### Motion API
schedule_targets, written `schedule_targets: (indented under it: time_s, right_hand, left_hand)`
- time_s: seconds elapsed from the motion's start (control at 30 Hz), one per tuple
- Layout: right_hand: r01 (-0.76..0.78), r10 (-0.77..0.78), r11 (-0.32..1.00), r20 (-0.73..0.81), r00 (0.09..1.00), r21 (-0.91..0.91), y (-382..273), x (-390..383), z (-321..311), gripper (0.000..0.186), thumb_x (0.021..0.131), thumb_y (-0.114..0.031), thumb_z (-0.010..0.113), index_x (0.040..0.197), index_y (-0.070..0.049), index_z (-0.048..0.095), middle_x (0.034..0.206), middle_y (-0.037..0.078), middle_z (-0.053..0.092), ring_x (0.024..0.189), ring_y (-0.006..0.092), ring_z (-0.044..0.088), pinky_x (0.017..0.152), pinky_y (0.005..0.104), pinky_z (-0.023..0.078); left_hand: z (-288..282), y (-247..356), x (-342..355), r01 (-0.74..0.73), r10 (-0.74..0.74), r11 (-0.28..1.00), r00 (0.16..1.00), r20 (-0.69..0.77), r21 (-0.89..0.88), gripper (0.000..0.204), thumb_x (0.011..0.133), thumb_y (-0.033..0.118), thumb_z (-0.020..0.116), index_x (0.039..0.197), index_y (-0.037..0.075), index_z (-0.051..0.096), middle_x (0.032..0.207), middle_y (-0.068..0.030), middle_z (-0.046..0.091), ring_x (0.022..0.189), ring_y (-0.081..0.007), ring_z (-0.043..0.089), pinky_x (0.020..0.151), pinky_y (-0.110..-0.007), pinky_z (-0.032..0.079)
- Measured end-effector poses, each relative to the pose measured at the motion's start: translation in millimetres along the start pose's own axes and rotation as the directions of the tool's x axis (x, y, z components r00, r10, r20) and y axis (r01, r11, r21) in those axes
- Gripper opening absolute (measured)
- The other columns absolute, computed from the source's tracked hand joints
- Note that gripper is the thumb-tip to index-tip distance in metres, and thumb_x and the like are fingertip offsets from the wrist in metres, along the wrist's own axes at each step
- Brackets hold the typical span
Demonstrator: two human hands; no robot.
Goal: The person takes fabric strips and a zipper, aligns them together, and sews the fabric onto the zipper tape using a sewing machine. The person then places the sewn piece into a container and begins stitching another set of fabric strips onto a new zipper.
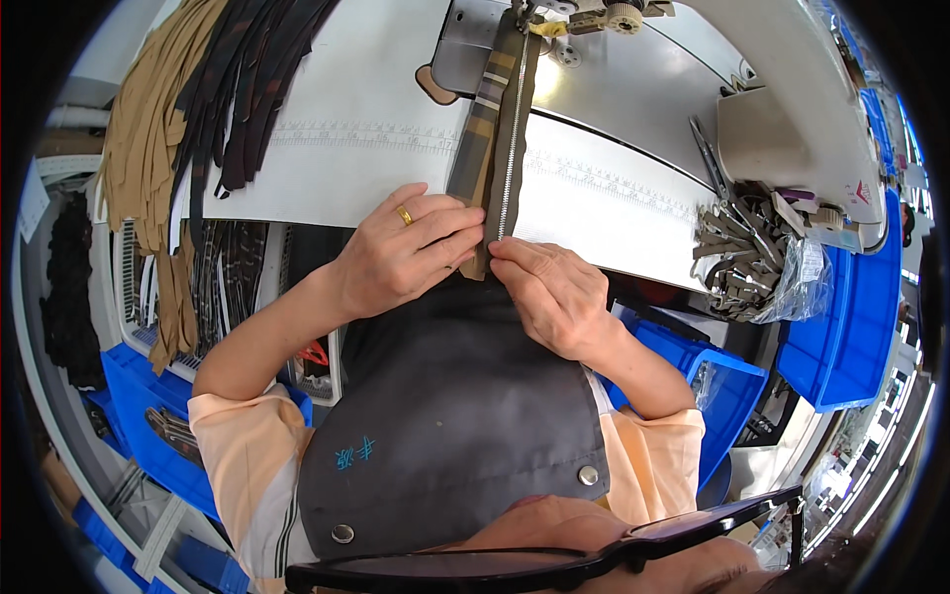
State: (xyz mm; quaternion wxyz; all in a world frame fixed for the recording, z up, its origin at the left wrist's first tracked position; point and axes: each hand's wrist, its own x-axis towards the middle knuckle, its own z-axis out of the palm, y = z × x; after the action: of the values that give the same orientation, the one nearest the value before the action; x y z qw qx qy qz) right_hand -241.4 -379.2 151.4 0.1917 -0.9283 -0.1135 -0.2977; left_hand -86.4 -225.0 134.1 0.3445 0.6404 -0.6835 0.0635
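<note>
A dark olive zipper point(514, 129) with silver teeth runs from the sewing machine's needle area point(524, 18) toward me. Along its left side lies a plaid fabric strip point(471, 156) in grey and tan. My left hand point(404, 247), with a gold ring, has its fingers closed together on the strip's near end, beside the zipper. At the zipper's near end, my right hand point(554, 292) pinches the edge of the tape between thumb and fingers. Both hands sit at the table's front edge, close together. The far ends of strip and zipper are partly hidden under the machine head.
Bundles of tan strips point(158, 119) and dark strips point(242, 89) hang over the table's left side. On the right lie tweezers point(709, 153) and a pile of zipper pieces point(737, 247) by a plastic bag point(797, 287). Blue bins point(841, 327) stand around the table.
</note>
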Motion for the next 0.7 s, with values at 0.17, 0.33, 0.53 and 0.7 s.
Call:
schedule_targets:
  time_s: [0.17,0.33,0.53,0.7]
  right_hand:
    - [0.01,-0.01,1.0,0.006,1.0,-0.018,-2.8,3.6,7.1,0.016,0.071,-0.001,0.068,0.086,0.003,0.063,0.095,0.014,0.064,0.08,0.0217,0.067,0.066,0.0297,0.054]
    - [0.038,-0.022,0.988,0.105,0.994,-0.151,-9.4,6.2,4.2,0.013,0.072,-0.003,0.067,0.084,0.002,0.062,0.093,0.013,0.064,0.08,0.0204,0.066,0.061,0.0271,0.052]
    - [0.091,-0.066,0.977,0.128,0.989,-0.193,-10.6,8.0,4.0,0.014,0.072,-0.006,0.064,0.084,0.001,0.063,0.093,0.014,0.064,0.083,0.0203,0.067,0.059,0.0256,0.051]
    - [0.072,-0.043,0.979,0.152,0.987,-0.189,-13.8,8.4,2.2,0.011,0.07,-0.007,0.063,0.079,0.0,0.061,0.089,0.014,0.063,0.085,0.0219,0.067,0.058,0.0262,0.051]
  left_hand:
    - [-1.1,-3.0,-3.6,0.005,-0.005,1.0,0.999,0.034,-0.013,0.033,0.071,0.009,0.07,0.103,0.003,0.066,0.113,-0.0043,0.061,0.101,-0.019,0.06,0.097,-0.041,0.041]
    - [-11.7,-5.9,-0.4,-0.015,0.018,0.999,0.996,0.086,-0.032,0.031,0.072,0.005,0.067,0.103,0.002,0.065,0.111,-0.0067,0.063,0.1,-0.0189,0.062,0.095,-0.039,0.045]
    - [-19.1,-2.0,8.0,-0.05,0.054,0.998,0.992,-0.111,0.04,0.026,0.074,0.003,0.065,0.099,-0.001,0.065,0.102,-0.0083,0.066,0.088,-0.0218,0.065,0.082,-0.038,0.052]
    - [-4.3,5.4,10.2,0.001,0.001,0.999,0.999,-0.054,0.036,0.024,0.072,0.001,0.065,0.095,0.001,0.065,0.1,-0.0071,0.066,0.088,-0.022,0.065,0.086,-0.041,0.048]
